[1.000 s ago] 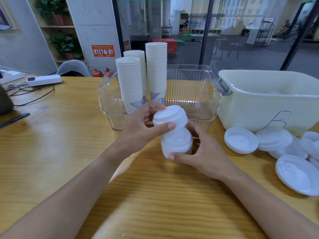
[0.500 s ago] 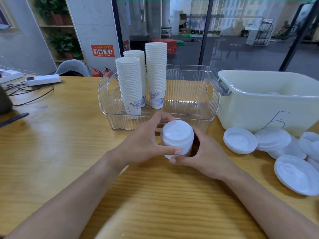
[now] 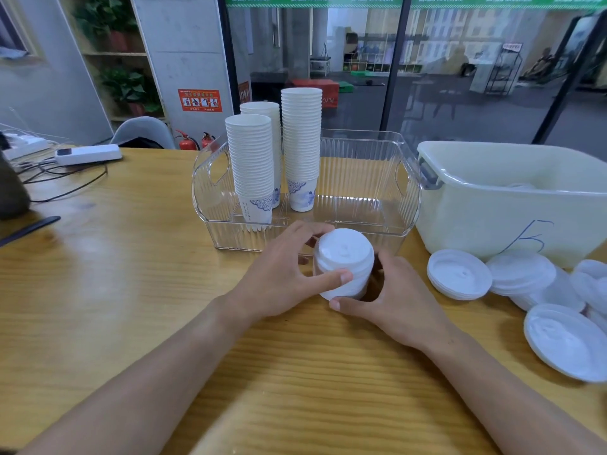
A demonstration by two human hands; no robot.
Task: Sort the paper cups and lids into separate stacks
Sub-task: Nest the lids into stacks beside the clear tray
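A short stack of white lids [image 3: 344, 261] stands on the wooden table [image 3: 98, 290] just in front of the clear bin. My left hand [image 3: 282, 277] grips its left side, thumb across the front. From the right, my right hand [image 3: 391, 300] curls around the stack's base. Three tall stacks of white paper cups [image 3: 251, 165] stand inside the clear plastic bin [image 3: 361, 205]. Loose white lids [image 3: 458, 274] lie on the table at the right.
A cream plastic tub [image 3: 512, 205] with a blue mark stands right of the clear bin. A white power strip [image 3: 88, 154] and cables lie at the far left, a dark object [image 3: 13, 195] at the left edge. Glass doors rise behind the table.
My left hand brought a raised group of lids down onto the stack held by my right hand. Both hands now close around the joined stack.
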